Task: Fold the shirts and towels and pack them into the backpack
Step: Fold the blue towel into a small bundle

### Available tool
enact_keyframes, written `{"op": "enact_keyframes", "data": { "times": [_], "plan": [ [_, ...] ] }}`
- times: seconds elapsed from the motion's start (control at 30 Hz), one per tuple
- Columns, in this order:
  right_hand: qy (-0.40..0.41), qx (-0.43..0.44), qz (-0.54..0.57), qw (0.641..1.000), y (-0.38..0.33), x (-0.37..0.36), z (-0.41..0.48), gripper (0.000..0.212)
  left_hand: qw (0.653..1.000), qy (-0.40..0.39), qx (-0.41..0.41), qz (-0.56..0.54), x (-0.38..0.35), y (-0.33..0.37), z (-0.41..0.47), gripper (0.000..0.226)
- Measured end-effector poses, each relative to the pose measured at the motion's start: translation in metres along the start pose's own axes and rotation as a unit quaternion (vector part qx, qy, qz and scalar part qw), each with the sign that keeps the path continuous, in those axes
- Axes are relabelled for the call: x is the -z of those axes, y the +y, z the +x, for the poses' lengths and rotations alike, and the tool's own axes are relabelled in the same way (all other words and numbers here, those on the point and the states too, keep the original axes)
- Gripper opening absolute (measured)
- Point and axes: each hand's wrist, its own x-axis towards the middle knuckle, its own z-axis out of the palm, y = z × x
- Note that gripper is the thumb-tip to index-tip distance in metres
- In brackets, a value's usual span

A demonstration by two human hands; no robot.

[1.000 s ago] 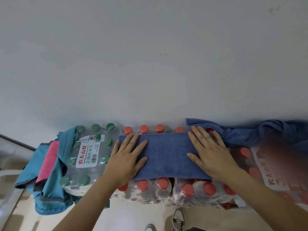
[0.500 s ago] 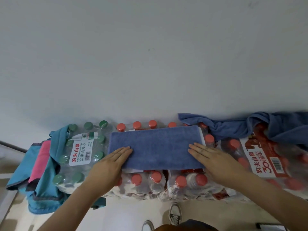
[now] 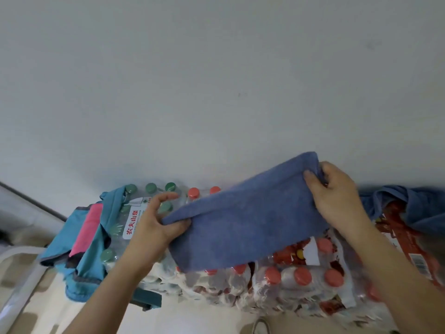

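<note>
A folded blue towel (image 3: 243, 220) is lifted off the shrink-wrapped packs of water bottles (image 3: 289, 280), its right end raised higher than its left. My left hand (image 3: 154, 222) pinches the towel's left end between thumb and fingers. My right hand (image 3: 337, 196) grips the right end, fingers curled over the fold. A teal and pink backpack (image 3: 84, 239) hangs at the left side of the bottle packs. Another blue cloth (image 3: 419, 206) lies crumpled on the packs at the far right.
A white wall (image 3: 216, 80) stands right behind the bottle packs. Green-capped bottles (image 3: 151, 188) sit at the left, red-capped ones (image 3: 303, 277) in the middle and right. A pale floor (image 3: 192, 319) and part of a shoe (image 3: 261, 327) show below.
Both hands went from lying flat on the towel to gripping its ends. The towel has come up off the bottles, with the right end raised toward the wall.
</note>
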Motion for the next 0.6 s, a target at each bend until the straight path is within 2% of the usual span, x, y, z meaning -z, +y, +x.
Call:
{"op": "enact_keyframes", "data": {
  "times": [0.1, 0.2, 0.27, 0.3, 0.4, 0.47, 0.53, 0.6],
  "plan": [
    [-0.071, -0.002, -0.091, 0.993, -0.023, -0.023, 0.02, 0.028, 0.986, 0.13, 0.057, -0.089, 0.026, -0.006, -0.001, 0.062],
    [-0.132, -0.036, -0.114, 0.984, -0.018, -0.08, 0.017, 0.024, 0.962, 0.258, 0.078, -0.046, 0.058, -0.022, 0.006, 0.055],
    [-0.138, -0.057, -0.151, 0.977, -0.005, -0.121, 0.006, 0.019, 0.953, 0.293, 0.077, 0.014, 0.072, -0.036, 0.014, 0.048],
    [-0.135, -0.066, -0.181, 0.972, 0.001, -0.138, -0.001, 0.02, 0.952, 0.294, 0.076, 0.033, 0.076, -0.043, 0.02, 0.046],
    [-0.105, -0.053, -0.314, 0.942, 0.005, -0.169, -0.019, 0.041, 0.957, 0.266, 0.086, 0.075, 0.087, -0.065, 0.035, 0.04],
    [-0.058, 0.018, -0.358, 0.932, -0.005, -0.182, -0.03, 0.053, 0.966, 0.224, 0.079, 0.107, 0.094, -0.075, 0.035, 0.033],
    [-0.039, 0.13, -0.36, 0.923, -0.021, -0.2, -0.043, 0.052, 0.971, 0.161, 0.054, 0.169, 0.1, -0.08, 0.028, 0.028],
    [-0.096, 0.195, -0.359, 0.908, -0.033, -0.226, -0.056, 0.054, 0.966, 0.101, 0.031, 0.238, 0.107, -0.087, 0.023, 0.031]
  ]
}}
